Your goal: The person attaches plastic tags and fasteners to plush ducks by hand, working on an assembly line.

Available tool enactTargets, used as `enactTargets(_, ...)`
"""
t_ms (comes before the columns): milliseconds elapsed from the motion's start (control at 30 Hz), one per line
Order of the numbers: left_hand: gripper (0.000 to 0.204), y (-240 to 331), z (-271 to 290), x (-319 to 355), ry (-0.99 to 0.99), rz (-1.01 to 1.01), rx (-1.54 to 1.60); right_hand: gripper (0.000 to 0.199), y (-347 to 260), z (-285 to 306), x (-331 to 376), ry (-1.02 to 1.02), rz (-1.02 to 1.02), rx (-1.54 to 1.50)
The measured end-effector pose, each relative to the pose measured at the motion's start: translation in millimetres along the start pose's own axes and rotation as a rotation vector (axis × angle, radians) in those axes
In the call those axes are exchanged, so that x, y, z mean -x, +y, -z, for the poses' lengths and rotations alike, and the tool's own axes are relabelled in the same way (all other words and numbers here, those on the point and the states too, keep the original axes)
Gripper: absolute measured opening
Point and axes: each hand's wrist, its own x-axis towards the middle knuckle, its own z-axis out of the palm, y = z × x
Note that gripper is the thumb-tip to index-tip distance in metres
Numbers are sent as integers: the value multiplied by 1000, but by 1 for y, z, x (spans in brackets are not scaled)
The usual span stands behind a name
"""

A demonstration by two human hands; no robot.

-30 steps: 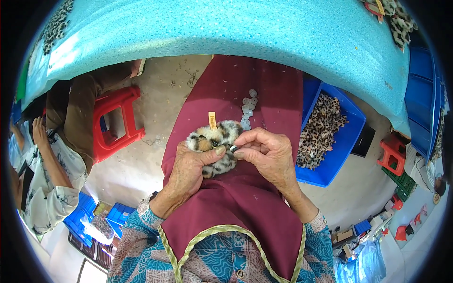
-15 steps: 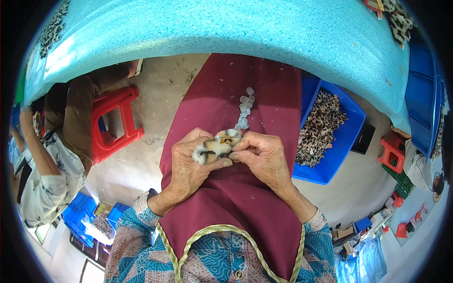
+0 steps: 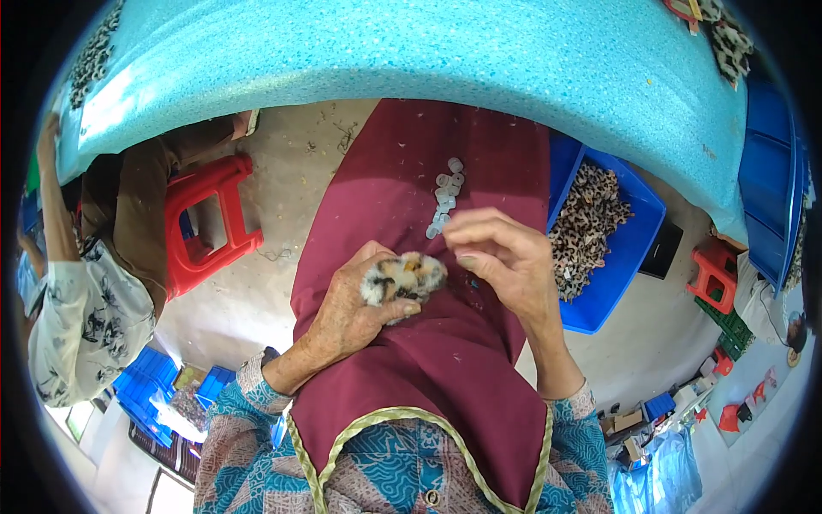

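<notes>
My left hand (image 3: 347,295) is closed round a small fluffy plush piece (image 3: 401,281) in white, black and tan, its thumb pressed along the near side. An orange-yellow patch shows on top of the plush. To the right, and apart from it, my right hand (image 3: 507,257) is lifted above the lap with its fingers slightly bent and the thumb held away from them; nothing shows in it. Several small whitish translucent plastic caps (image 3: 443,195) lie in a line on the maroon apron (image 3: 360,180), just beyond the right fingertips.
A turquoise speckled table (image 3: 411,60) spans the far side. On the right stands a blue bin (image 3: 591,319) filled with spotted furry pieces (image 3: 591,223). Left of my lap is a red stool (image 3: 244,206), beside a seated person (image 3: 94,317). A smaller red stool (image 3: 712,274) stands far right.
My right hand has let go of the plush and moved up and right, its fingers parting. The left hand still grips the plush. The person at left has raised an arm.
</notes>
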Motion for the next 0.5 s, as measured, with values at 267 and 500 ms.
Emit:
enactTargets(267,35,0,0,12,45,-138,-120,18,10,-27,16,-160,-191,-189)
enactTargets(500,31,13,8,19,78,-720,-340,15,-12,-41,36,-121,78,-128)
